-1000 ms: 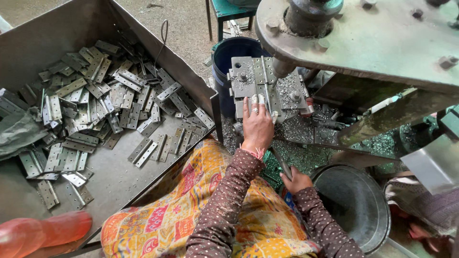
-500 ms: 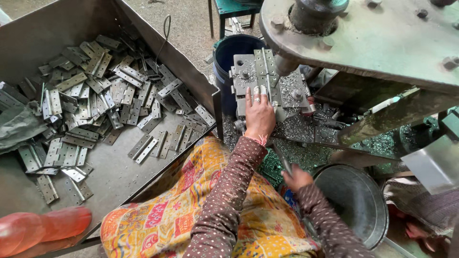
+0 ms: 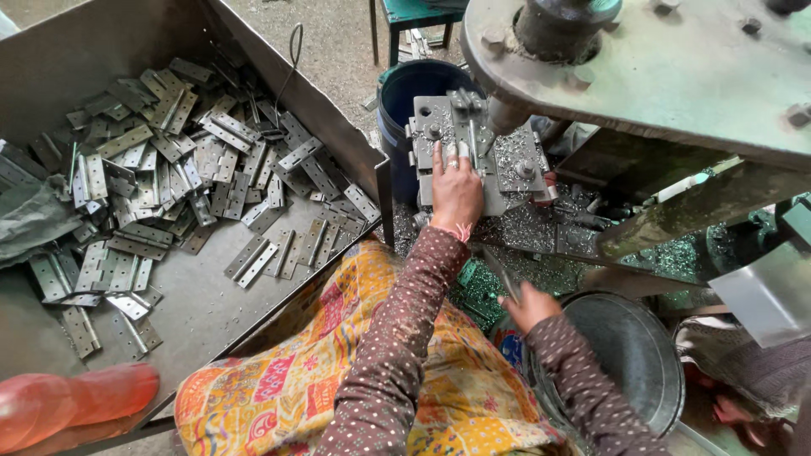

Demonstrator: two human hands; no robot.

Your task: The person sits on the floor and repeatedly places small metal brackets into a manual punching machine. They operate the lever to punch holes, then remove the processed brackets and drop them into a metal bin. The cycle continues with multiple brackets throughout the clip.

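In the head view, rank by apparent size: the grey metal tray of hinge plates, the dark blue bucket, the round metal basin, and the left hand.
1. Grey metal tray, largest by far.
2. Round metal basin.
3. Dark blue bucket; partly hidden and farther off, so its rank against the basin is unsure.
4. Left hand, smallest.

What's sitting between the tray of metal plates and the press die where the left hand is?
In the head view, a dark blue bucket stands between the tray and the die.

Die block [image 3: 473, 152]: grey steel plate with bolts and holes, lying flat under the green press, dusted with metal chips. Thin metal strip [image 3: 500, 272]: dull grey, tilted, just beside the round metal pan.
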